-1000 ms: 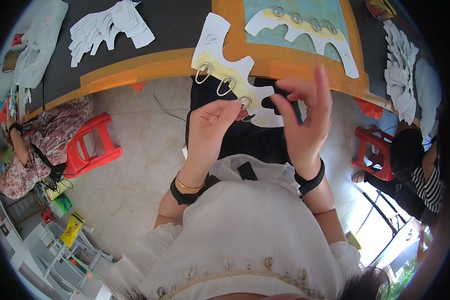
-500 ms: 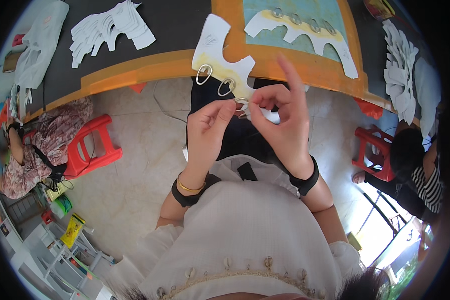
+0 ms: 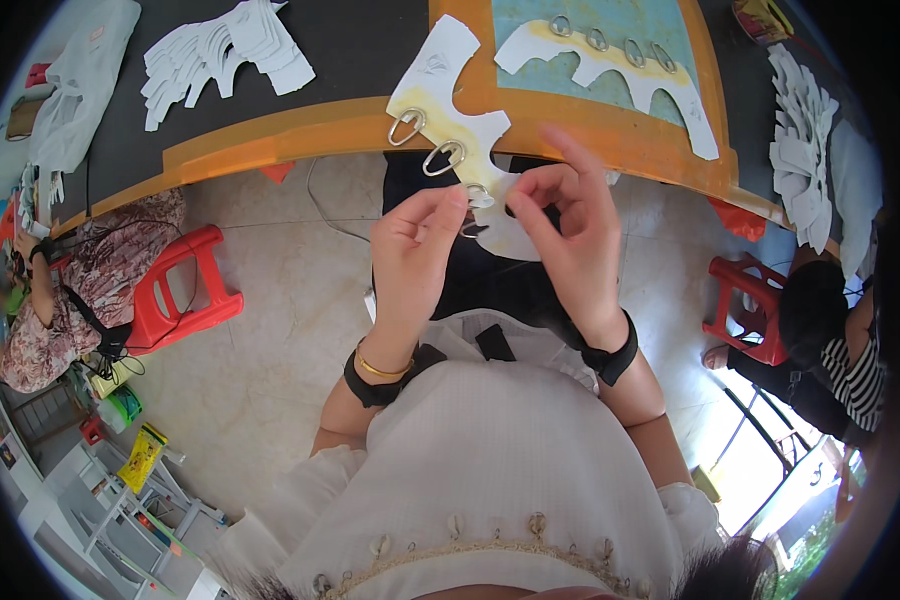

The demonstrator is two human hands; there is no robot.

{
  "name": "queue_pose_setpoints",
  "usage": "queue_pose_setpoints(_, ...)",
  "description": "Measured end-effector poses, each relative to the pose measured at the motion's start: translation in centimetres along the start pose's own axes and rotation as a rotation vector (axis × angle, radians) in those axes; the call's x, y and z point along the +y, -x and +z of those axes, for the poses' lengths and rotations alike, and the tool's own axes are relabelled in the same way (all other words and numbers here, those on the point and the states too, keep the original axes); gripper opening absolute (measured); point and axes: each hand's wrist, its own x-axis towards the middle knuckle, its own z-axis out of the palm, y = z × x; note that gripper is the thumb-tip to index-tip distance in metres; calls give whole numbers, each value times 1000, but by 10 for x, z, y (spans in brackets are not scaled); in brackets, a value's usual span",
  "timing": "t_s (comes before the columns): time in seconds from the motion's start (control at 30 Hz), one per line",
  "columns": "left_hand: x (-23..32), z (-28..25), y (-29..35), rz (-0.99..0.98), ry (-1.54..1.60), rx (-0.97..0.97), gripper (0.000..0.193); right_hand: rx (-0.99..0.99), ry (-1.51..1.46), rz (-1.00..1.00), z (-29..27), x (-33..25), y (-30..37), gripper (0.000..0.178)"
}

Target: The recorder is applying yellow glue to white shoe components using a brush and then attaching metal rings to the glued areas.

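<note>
A white cut-out piece (image 3: pixel 440 75) with a scalloped edge and a yellowish band runs from the table edge down over my lap. Silvery oval rings (image 3: pixel 444 157) sit along its edge, the lowest by my fingertips. My left hand (image 3: pixel 417 252) is closed, thumb and forefinger pinching at that lowest ring and the white material beside it. On the other side, my right hand (image 3: pixel 575 235) has its thumb and bent fingers together at the piece's edge, forefinger raised. Its fingertips partly hide what they grip.
A similar ringed white piece (image 3: pixel 610 75) lies on a teal mat (image 3: pixel 675 25) edged with orange tape. Stacks of white pieces lie left (image 3: pixel 220 55) and right (image 3: pixel 802 150). Red stools (image 3: pixel 192 290) and seated people flank me.
The piece has shifted and turned slightly, with more of its lower end showing below my fingers. My right fingertips have moved a little right, away from the left ones.
</note>
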Motion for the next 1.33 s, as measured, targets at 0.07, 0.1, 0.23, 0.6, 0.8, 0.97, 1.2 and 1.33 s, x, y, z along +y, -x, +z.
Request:
queue_pose_setpoints(0.07, 4, -2, 0, 33, -203, 58, 22, 73, 171, -195, 0, -4, -5, 45)
queue_pose_setpoints(0.1, 5, -2, 1, 34, -205, 61, 22, 90, 287, -274, -1, -14, -2, 30)
queue_pose_setpoints(0.23, 8, 4, 2, 69, -354, 63, 22, 12, 513, -523, 6, -6, -5, 21)
queue_pose_setpoints(0.6, 11, 4, 5, 99, -348, 58, 26, -5, 454, -304, 12, -6, -5, 20)
queue_pose_setpoints(0.8, 6, 2, 3, -11, -99, 3, 23, 3, 372, -239, 10, 0, -6, 18)
queue_pose_setpoints(0.97, 4, 1, 1, -11, -162, -7, 19, 0, 280, -215, 9, -1, -6, 16)
queue_pose_setpoints(1.2, 1, -4, 3, 57, -272, -9, 17, -6, 370, -340, 3, -1, -7, 24)
queue_pose_setpoints(1.33, 7, -1, 4, 32, -231, -16, 17, -61, 489, -413, -2, 4, -7, 28)
